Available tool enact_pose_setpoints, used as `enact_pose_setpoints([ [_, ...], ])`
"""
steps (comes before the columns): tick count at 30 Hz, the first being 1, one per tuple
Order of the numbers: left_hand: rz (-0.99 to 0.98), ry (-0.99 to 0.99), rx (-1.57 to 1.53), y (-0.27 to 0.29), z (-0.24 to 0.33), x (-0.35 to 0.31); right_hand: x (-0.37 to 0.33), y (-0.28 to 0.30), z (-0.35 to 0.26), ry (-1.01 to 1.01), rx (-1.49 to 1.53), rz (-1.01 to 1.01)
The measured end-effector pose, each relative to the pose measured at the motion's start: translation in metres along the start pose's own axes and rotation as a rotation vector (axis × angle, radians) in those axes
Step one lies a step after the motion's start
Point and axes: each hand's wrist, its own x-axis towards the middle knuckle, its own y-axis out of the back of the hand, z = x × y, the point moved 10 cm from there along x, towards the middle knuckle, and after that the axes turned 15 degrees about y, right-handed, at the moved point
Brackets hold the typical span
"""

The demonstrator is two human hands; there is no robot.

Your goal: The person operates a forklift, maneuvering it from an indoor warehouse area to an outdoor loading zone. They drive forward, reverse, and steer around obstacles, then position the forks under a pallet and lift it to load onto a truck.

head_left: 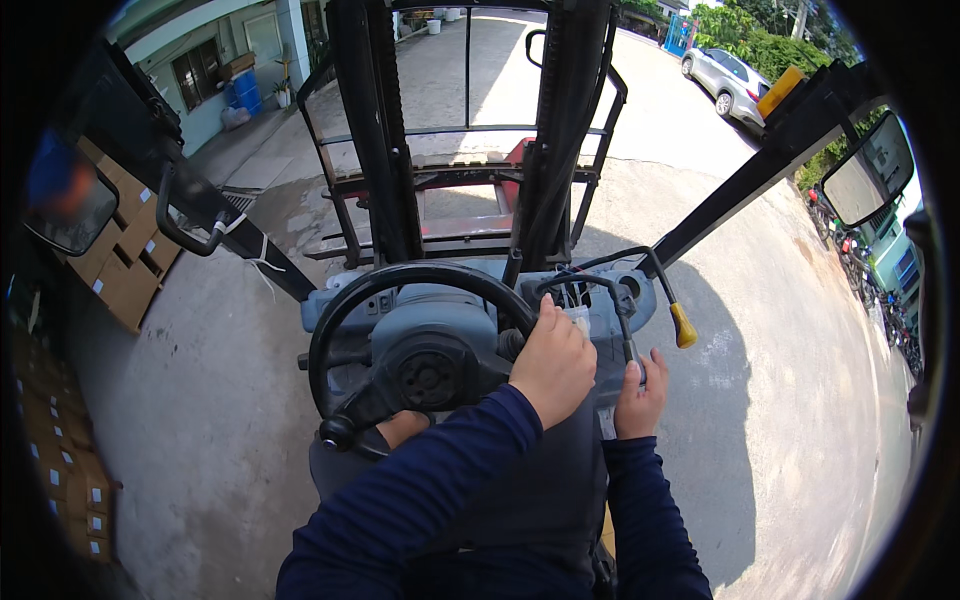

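1. Currently left hand [556, 362] is part-curled at 3 o'clock on steering wheel [428, 380]; grip hidden, can't tell what it pinches.
2. Right hand [640, 398]: thumb and fingers spread, beside bent black lever [628, 338]; contact unclear.
3. Steering wheel sits 7 o'clock of view centre; round knob [337, 432] at its 8.
4. Yellow handle [684, 326]: 1 o'clock from right hand.
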Motion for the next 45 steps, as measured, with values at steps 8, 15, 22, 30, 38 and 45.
enact_pose_setpoints([
  [8,0.094,0.136,-0.148,-0.001,-0.109,0.001,0.000,-0.031,-0.032,0.324,-0.548,-0.275],
  [15,0.294,0.217,-0.099,0.017,-0.141,-0.027,0.054,-0.035,0.041,0.218,-0.420,-0.243],
  [22,0.361,0.195,-0.202,0.023,-0.146,-0.036,-0.022,-0.018,0.005,0.255,-0.483,-0.237],
  [30,0.352,0.241,-0.237,0.021,-0.132,-0.029,-0.025,-0.012,0.013,0.319,-0.409,-0.217],
  [38,0.270,0.160,-0.196,-0.019,-0.084,-0.002,-0.016,-0.015,0.070,0.274,-0.453,-0.225],
  [45,0.111,-0.023,-0.204,-0.038,-0.035,0.014,0.041,-0.046,0.072,0.173,-0.560,-0.304],
])
